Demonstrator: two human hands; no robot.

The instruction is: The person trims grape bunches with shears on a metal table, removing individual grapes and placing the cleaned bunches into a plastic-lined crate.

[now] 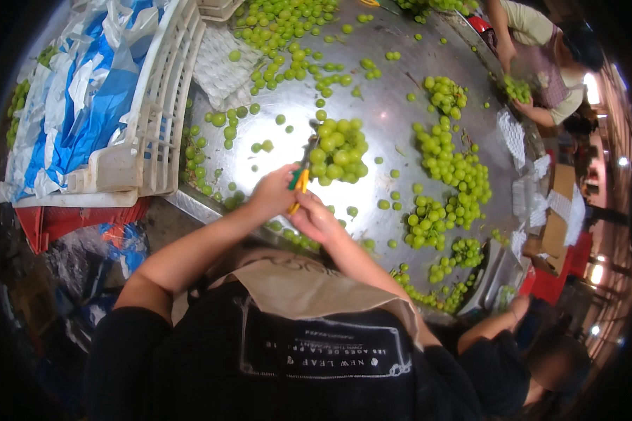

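A pair of small snips with yellow and green handles is between my two hands, its dark blades pointing away from me. My left hand is closed at the green side of the handles. My right hand has its fingers curled at the yellow handle's near end. Just beyond and right of the blades lies a bunch of green grapes on the metal table. Whether the blades touch its stem is too small to tell.
Loose grapes and more bunches cover the table's right side and far end. A white crate with blue and white wrapping stands left, beside white foam netting. Two other people work at the right, one holding grapes.
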